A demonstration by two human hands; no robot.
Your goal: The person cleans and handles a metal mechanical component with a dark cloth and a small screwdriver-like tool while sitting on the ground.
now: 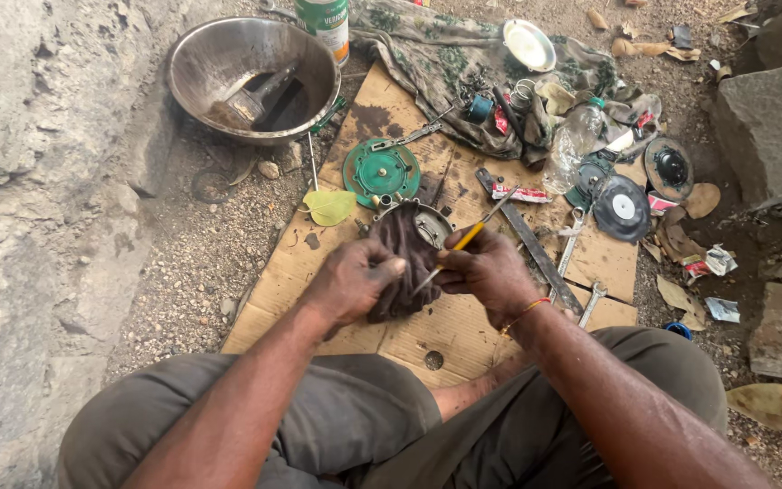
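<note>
My left hand [352,282] grips a dark rag [406,254] wrapped around a round metal part [427,223], held over a sheet of cardboard [427,340]. My right hand [484,269] holds a yellow-handled screwdriver [465,239], its tip pointing down toward the rag and part. A green round cover [380,170] lies on the cardboard just beyond my hands, with a yellow-green leaf [329,207] beside it.
A metal bowl [228,56] with a brush stands at the back left, a green can [326,22] behind it. Black discs [622,207], wrenches [572,240], a flat metal bar [527,237], a plastic bottle [572,140] and camouflage cloth [436,54] lie right. Rocks flank both sides.
</note>
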